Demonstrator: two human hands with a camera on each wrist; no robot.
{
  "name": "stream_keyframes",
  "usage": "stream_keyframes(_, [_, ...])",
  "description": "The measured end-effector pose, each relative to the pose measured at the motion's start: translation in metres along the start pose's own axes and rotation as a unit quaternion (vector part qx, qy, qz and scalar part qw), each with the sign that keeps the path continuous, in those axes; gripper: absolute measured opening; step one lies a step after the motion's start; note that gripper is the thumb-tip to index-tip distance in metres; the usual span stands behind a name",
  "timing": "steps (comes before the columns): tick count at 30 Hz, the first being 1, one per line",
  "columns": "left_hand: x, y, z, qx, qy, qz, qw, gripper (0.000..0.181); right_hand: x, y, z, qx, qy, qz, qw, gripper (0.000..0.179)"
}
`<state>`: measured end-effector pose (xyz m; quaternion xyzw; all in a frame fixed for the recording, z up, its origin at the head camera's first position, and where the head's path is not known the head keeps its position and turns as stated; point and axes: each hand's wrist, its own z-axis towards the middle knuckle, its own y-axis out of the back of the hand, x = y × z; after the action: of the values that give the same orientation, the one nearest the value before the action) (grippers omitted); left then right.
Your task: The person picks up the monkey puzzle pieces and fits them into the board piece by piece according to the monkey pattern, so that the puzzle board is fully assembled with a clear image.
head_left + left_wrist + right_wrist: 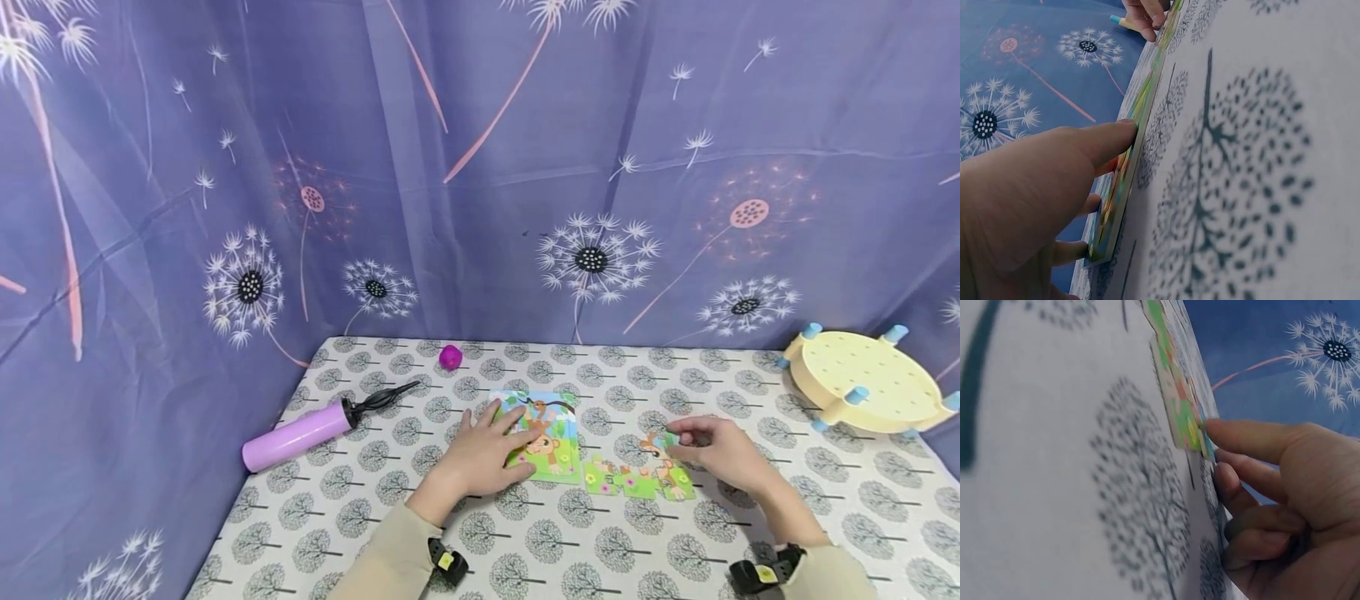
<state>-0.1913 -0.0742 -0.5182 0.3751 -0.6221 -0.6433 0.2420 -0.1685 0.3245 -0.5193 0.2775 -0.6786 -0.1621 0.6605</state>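
Observation:
My left hand (483,454) rests with spread fingers on a jigsaw puzzle board (562,462) printed with a monkey on green and blue. In the left wrist view its thumb (1113,140) presses the board's near edge. To the right lie several joined puzzle pieces (639,485) in an L-shaped run on the cloth. At the upper end of that run, my right hand (720,450) pinches a puzzle piece (656,446) between thumb and fingertips. From the right wrist view, the thumb meets the edge of the pieces (1182,419), while the other fingers curl behind; the contact is partly hidden.
A purple hand pump (300,435) with a black nozzle lies at the left. Near the back edge sits a small magenta ball (450,357). A yellow oval stand with blue feet (862,379) is at the back right. Behind the tree-print tablecloth (390,525) hangs a blue dandelion curtain (480,208).

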Motion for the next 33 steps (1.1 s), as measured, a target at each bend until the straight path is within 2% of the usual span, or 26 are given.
stream_keyframes(6, [0.0002, 0.0007, 0.0001, 0.002, 0.002, -0.002, 1.0, 0.061, -0.002, 0.0066, 0.0023, 0.037, 0.039, -0.014, 0.9985, 0.056])
stream_keyframes(13, [0.0012, -0.002, 0.0009, 0.001, 0.002, 0.005, 1.0, 0.061, -0.0021, 0.0092, 0.0052, 0.052, 0.045, -0.046, 0.9966, 0.051])
stream_keyframes(25, [0.0, -0.0003, -0.0002, 0.005, 0.001, 0.019, 0.9998, 0.061, -0.0041, 0.0084, 0.0017, 0.012, 0.037, -0.038, 0.9985, 0.049])
stream_keyframes(33, [-0.0002, -0.0018, -0.0017, -0.001, -0.008, 0.014, 0.9999, 0.064, -0.0096, 0.0083, -0.0017, -0.009, 0.044, 0.004, 0.999, 0.034])
